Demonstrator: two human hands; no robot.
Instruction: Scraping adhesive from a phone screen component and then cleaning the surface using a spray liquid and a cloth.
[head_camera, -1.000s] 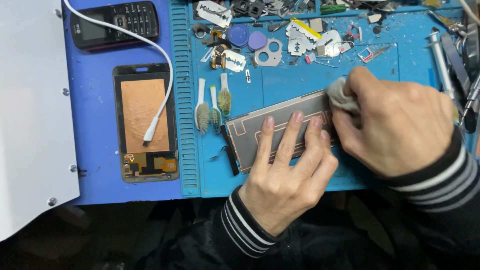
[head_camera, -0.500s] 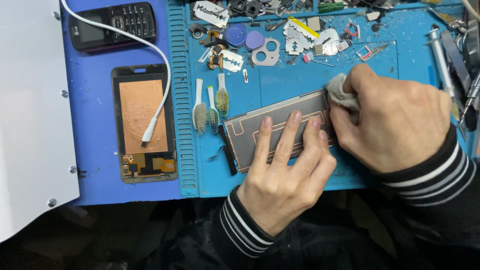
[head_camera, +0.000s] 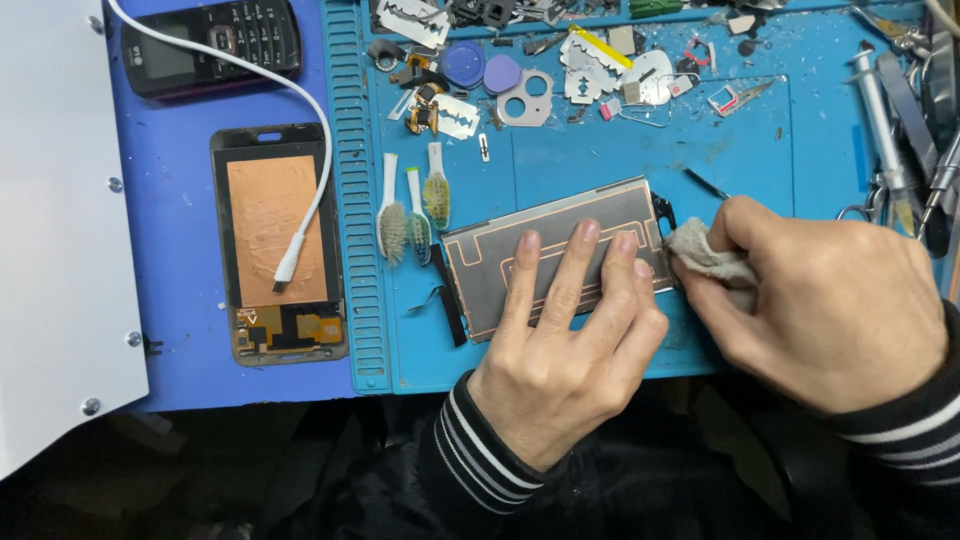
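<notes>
On the blue work mat (head_camera: 760, 150) near the middle of the desk lies a flat phone display panel (head_camera: 545, 235), its metal back up, with thin copper-coloured lines across it. Its long axis runs left to right, slightly tilted so that the right end sits farther away than the left. The left hand (head_camera: 560, 370) lies flat on it, four fingers (head_camera: 575, 265) spread over the right half of the panel and pressing it down; it closes on nothing. The right hand (head_camera: 830, 300) is closed around a small grey-white cloth (head_camera: 700, 258), pinched between thumb and fingers and pressed against the panel's right edge. That edge and the near right corner are hidden under fingers and cloth, and most of the cloth is buried in the fist. Just left of the panel stand three small worn brushes (head_camera: 410, 215), heads toward the near side. Farther left, on a darker blue pad, a phone frame (head_camera: 278, 245) with a copper-coloured inside lies upright, a white cable (head_camera: 300, 200) ending on it. A dark keypad phone (head_camera: 210, 45) is at the far left, partly cut off. Along the far edge, small parts and razor blades are scattered, too small to identify. Tools at the far right are cut off by the frame edge. A white sheet (head_camera: 50, 230) covers the left side.
</notes>
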